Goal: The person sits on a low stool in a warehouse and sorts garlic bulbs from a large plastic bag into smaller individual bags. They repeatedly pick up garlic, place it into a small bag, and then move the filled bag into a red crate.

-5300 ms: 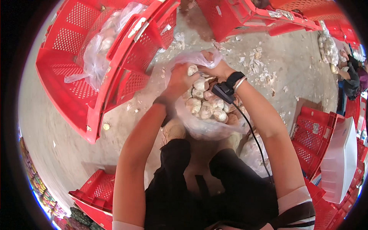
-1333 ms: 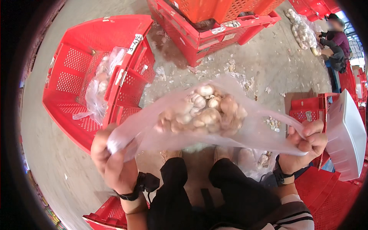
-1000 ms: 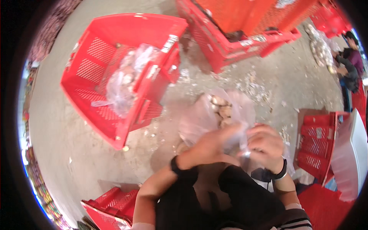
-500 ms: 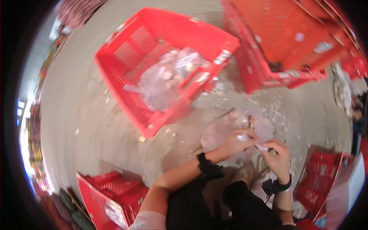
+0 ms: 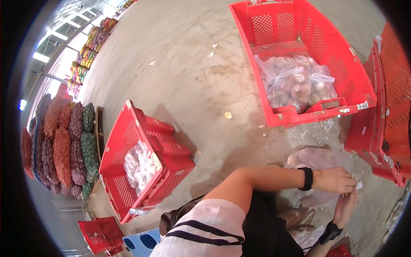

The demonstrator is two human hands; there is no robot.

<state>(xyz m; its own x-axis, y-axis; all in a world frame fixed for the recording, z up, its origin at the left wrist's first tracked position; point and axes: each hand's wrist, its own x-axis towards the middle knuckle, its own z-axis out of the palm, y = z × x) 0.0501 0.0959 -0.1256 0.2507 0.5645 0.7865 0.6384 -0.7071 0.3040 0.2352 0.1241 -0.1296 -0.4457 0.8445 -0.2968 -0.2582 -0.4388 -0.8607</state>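
Note:
Both hands meet over a clear plastic bag (image 5: 314, 160) that stands on the floor in front of me. My left hand (image 5: 335, 180) has its fingers closed on the gathered top of the bag, and a whitish end of plastic pokes out past the fingertips. Just below it, my right hand (image 5: 346, 207) pinches the same gathered plastic, its fingers partly hidden. What the bag holds is hard to make out here. Another clear bag (image 5: 306, 235) lies by my feet, partly covered by my right arm.
A red crate (image 5: 280, 122) ahead holds tied bags of garlic bulbs (image 5: 297, 85). Stacked red crates (image 5: 370, 115) stand at the right. On the left, a tilted red crate (image 5: 173, 165) contains white plastic bags (image 5: 139, 167); filled mesh sacks (image 5: 62, 150) are piled farther off.
My view has swung left, so the crates and hands appear farther right, and the mesh sacks have come into sight. Both hands still grip the bag's gathered top.

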